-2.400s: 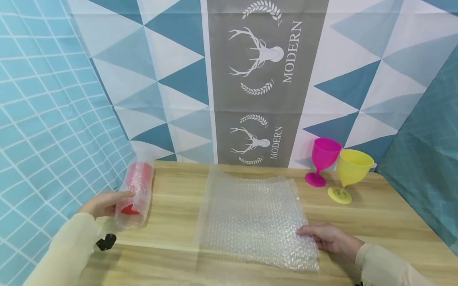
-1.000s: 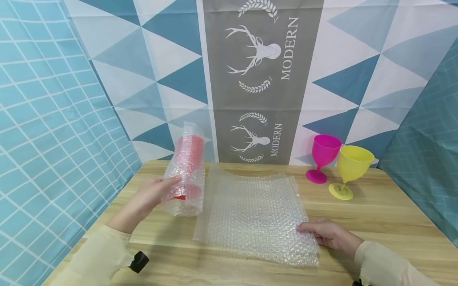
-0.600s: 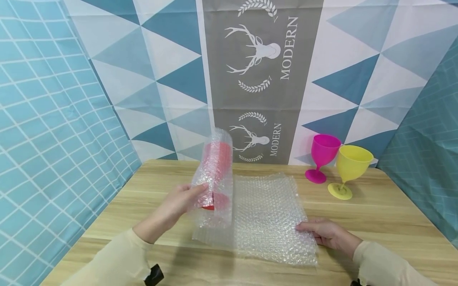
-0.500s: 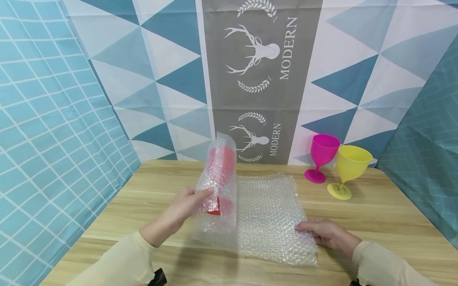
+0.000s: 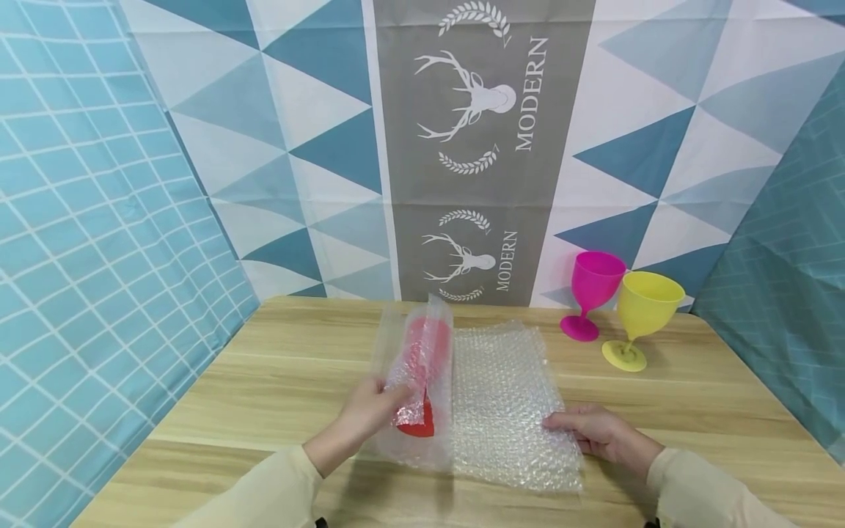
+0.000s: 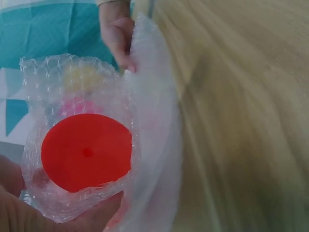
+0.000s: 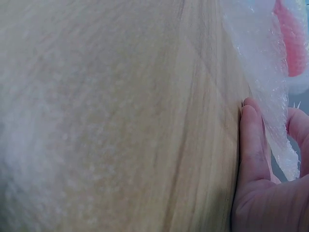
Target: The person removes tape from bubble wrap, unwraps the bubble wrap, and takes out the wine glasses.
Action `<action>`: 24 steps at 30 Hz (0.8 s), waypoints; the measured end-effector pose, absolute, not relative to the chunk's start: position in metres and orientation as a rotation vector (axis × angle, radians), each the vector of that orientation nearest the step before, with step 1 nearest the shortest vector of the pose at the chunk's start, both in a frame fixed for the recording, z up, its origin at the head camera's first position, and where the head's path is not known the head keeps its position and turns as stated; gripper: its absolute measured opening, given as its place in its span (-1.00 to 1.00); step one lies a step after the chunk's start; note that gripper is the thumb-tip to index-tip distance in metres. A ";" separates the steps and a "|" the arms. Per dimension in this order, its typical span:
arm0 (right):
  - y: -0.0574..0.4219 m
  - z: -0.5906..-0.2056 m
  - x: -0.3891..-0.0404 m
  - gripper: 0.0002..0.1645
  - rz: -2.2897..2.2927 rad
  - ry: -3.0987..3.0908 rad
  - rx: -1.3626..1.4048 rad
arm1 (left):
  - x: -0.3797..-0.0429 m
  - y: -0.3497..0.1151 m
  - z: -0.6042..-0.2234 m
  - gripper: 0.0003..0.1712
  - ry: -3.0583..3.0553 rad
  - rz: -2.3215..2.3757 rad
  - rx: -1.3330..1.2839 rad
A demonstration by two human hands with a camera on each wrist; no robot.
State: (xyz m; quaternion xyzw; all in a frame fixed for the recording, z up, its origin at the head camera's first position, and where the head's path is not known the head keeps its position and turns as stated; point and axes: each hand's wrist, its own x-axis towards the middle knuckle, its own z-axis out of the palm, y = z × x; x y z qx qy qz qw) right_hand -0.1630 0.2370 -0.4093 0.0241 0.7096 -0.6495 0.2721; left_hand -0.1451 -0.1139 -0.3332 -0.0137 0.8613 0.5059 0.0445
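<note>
A red plastic goblet is rolled inside clear bubble wrap, its round red foot showing at the near end. My left hand grips this roll from the left, thumb on top. The roll overlaps the left part of a flat bubble wrap sheet in the head view. At the sheet's right edge, my right hand pinches the wrap between thumb and fingers. In the right wrist view the fingers lie under that edge, along the table.
A magenta goblet and a yellow goblet stand upright at the back right of the wooden table. Patterned cloth hangs behind the table, with blue checked cloth along the left side.
My left hand has carried the wrapped red goblet from the far left, first raised, then lowered over the sheet's left part. My right hand has stayed at the sheet's right edge.
</note>
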 end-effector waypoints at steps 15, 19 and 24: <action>0.235 -0.409 -0.165 -0.94 -1.738 1.929 0.089 | -0.147 -0.090 -0.358 -0.62 2.610 1.632 0.065; 0.235 -0.408 -0.165 -0.93 -1.734 1.928 0.100 | -0.148 -0.085 -0.360 -0.60 2.628 1.631 0.082; 0.234 -0.407 -0.166 -0.94 -1.721 1.937 0.115 | -0.150 -0.081 -0.360 -0.62 2.684 1.586 0.080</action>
